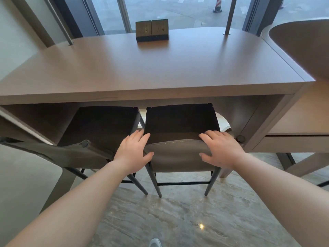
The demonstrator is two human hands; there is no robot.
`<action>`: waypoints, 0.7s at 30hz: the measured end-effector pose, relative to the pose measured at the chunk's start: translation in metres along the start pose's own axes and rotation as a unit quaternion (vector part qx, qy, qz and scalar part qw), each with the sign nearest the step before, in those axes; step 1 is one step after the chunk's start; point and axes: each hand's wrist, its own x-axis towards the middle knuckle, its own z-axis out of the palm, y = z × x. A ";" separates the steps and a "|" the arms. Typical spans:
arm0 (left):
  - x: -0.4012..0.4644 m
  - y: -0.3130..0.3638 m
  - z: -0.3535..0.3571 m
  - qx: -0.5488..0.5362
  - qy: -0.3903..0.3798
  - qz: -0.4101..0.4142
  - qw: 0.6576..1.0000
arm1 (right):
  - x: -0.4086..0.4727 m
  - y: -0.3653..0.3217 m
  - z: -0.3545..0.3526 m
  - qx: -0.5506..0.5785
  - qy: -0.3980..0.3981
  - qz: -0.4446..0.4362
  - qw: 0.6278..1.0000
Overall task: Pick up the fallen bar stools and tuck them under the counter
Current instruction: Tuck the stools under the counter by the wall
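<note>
1. Under the desk (pixel 160 68) we see two bar stools upright on the floor (pixel 178 220); the right stool (pixel 179 154) has its seat partly beneath the desk edge, and the left stool (pixel 101 125) stands just beside it.
2. Our left hand (pixel 133 150) and right hand (pixel 220 148) grip the right stool's backrest at its two ends; fingers lie over the top, thumbs on the near face.

The counter (pixel 151 68) hides the front edges of both stool seats. The left stool (pixel 99 125) has its backrest cut off at the left edge. A round table (pixel 302 41) is cropped at right. A shoe (pixel 154 242) is cropped at bottom.
</note>
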 end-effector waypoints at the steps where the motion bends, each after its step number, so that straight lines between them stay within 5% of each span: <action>1: -0.005 -0.004 -0.004 0.000 0.001 -0.001 1.000 | 0.002 -0.013 -0.001 0.016 0.008 -0.013 1.000; 14: -0.053 -0.115 -0.043 0.000 0.007 -0.053 0.999 | 0.053 -0.170 -0.018 0.112 0.010 -0.081 0.990; 21: -0.042 -0.189 -0.029 0.059 -0.028 0.006 0.998 | 0.094 -0.224 -0.015 0.105 0.006 -0.046 0.993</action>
